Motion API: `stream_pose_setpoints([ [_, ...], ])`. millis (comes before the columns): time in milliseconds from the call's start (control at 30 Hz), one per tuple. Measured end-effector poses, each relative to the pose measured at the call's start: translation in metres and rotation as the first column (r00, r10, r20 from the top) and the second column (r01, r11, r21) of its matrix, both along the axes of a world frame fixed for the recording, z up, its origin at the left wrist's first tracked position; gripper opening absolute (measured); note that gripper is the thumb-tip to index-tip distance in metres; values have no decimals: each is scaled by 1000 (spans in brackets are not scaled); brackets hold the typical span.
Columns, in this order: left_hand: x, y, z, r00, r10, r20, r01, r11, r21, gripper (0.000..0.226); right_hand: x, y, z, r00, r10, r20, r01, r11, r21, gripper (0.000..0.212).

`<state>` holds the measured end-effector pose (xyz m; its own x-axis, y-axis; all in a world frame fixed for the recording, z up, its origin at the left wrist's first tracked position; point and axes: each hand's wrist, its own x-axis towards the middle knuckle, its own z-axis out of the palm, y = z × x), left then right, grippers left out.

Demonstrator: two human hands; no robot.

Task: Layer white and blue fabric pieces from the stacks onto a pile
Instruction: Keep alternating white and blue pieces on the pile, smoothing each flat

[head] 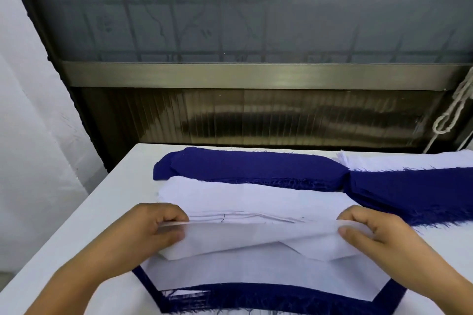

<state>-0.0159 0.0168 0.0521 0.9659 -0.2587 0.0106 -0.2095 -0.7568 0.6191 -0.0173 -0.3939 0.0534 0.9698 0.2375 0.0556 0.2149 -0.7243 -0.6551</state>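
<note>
1. The table (122,181) is white and fills the lower half of the view, with a dark window frame (256,75) on the far side and a knotted cord (453,115) hanging at the far right.
2. Two blue stacks lie along the far edge: the left blue stack (245,166) at centre-left, and the right blue stack (414,192), frayed along its near edge, running off to the right.
3. The white stack (230,197) sits just near of the left blue stack and touches it; a second heap of white cloth (409,162) shows at the far right behind the right blue stack.
4. The pile (230,273) being built lies nearest the person: a white layer on top, with a blue layer beneath showing as a frayed border at the near, left and right edges.
5. The white piece (256,240) in hand hangs between the white stack and the pile, pinched at both ends, its middle sagging and partly folded over.
6. The left hand (151,227) has its fingers curled round the piece's left end; the right hand (371,230) pinches the right end between thumb and fingers.
7. Step, as I judge it: a white piece is being carried from the stack toward the pile.
8. Odd point: the pile's top already looks white, so the order of layers is unclear.
9. The next move calls for pulling the piece taut to shake out the fold, bringing it nearer, and laying it flat with its edges matched to the pile.
</note>
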Motion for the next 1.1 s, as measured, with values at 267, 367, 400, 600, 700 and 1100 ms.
stream_pose_setpoints([
  [267,5,-19,8,921,196,337,-187,981,-59,29,5,12,1,922,-163,352,161,986,35,9],
  [367,-4,-15,2,826,195,528,-164,981,-104,33,-3,8,-5,715,-29,699,133,987,-95,21],
  [400,-9,-13,-2,809,168,564,-133,986,-103,29,-7,4,-12,661,47,749,107,982,-156,25],
  [600,-29,-5,-42,812,-66,580,73,997,11,24,-27,-7,-63,661,271,699,-83,953,-291,43],
  [700,-33,-6,-55,821,-106,561,93,994,52,22,-30,-9,-66,733,217,645,-98,971,-216,34],
  [1100,-37,0,-64,905,-109,411,94,994,57,34,-35,-12,-65,764,201,613,-111,977,-182,25],
])
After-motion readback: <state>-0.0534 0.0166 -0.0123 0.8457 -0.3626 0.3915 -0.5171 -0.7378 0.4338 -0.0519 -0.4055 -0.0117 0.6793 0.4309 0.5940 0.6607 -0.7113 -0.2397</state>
